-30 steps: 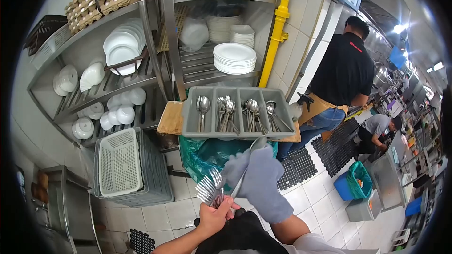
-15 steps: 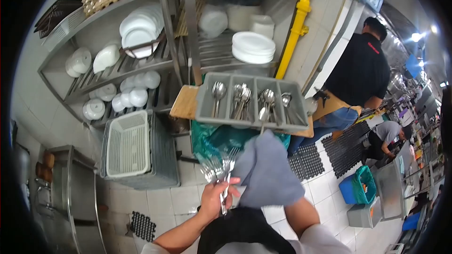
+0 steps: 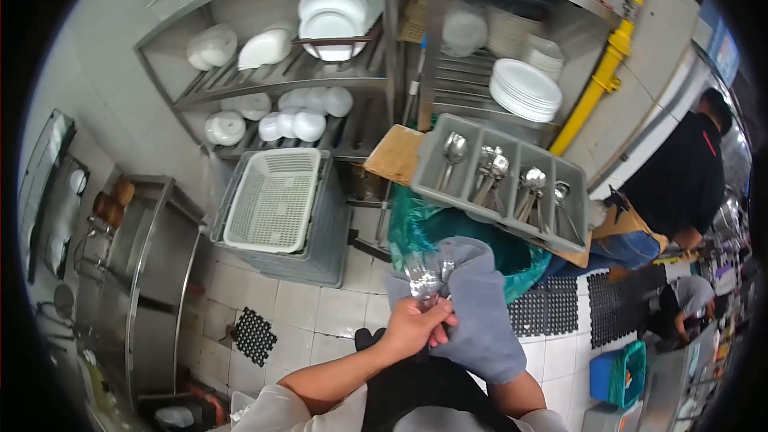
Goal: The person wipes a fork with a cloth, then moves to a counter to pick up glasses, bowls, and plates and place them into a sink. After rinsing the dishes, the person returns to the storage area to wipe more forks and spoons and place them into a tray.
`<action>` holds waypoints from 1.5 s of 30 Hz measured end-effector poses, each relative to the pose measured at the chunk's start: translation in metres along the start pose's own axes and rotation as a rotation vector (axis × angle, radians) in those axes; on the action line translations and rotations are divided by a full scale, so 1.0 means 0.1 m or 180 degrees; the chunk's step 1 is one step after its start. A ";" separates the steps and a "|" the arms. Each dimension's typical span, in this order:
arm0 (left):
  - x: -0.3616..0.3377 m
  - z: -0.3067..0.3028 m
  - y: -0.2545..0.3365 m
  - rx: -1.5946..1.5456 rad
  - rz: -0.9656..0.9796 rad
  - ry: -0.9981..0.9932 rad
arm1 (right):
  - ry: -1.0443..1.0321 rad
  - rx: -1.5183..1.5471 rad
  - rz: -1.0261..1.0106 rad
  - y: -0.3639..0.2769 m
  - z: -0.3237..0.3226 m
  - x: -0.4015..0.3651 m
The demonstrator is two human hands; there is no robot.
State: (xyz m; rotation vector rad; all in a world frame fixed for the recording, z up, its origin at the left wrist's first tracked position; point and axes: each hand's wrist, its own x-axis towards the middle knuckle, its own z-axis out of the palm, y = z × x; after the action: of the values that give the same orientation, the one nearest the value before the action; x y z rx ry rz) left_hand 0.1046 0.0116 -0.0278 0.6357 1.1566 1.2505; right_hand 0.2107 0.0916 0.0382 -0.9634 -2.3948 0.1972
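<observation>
My left hand (image 3: pixel 420 324) is closed around the handles of several metal forks (image 3: pixel 424 276), tines up and blurred. A blue-grey cloth (image 3: pixel 480 312) drapes over my right hand and hides its fingers; only the wrist (image 3: pixel 514 394) shows below it. The cloth's upper part reaches behind the forks and touches them. Beyond my hands a grey cutlery tray (image 3: pixel 472 206) with four compartments rests on a wooden board (image 3: pixel 394 156). Spoons (image 3: pixel 454 150) lie in its left compartment, and more cutlery fills the others.
Below the tray hangs a green bag (image 3: pixel 408 220). Left of it, a white basket (image 3: pixel 272 200) sits on stacked grey crates (image 3: pixel 320 260). Shelves behind hold white plates (image 3: pixel 524 88) and bowls (image 3: pixel 300 124). A steel sink (image 3: pixel 152 272) is far left. A person in black (image 3: pixel 668 176) stands right.
My view has turned left, so the tray and shelves appear further right. The forks in my left hand have come against the cloth, which now spreads behind them.
</observation>
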 end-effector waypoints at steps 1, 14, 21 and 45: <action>0.00 0.03 0.00 -0.0011 0.0027 0.0065 | -0.0031 -0.0029 0.0005 -0.02 0.00 0.00; -0.07 -0.04 0.24 0.0475 -0.0140 -0.0166 | -0.0121 -0.1841 0.0484 0.05 -0.26 0.34; -0.13 -0.15 0.27 0.0594 -0.0095 -0.0313 | 0.0854 -0.1110 0.0772 0.30 -0.29 0.25; -0.06 -0.21 0.08 -0.0034 -0.0260 -0.0286 | -0.0177 0.1653 0.1015 -0.03 0.14 -0.14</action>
State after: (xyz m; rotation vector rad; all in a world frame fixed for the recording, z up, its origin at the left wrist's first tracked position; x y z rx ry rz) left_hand 0.0825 0.0037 -0.0258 0.6244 1.0904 1.1470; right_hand 0.2095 0.0807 0.0210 -1.0780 -2.0574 0.9219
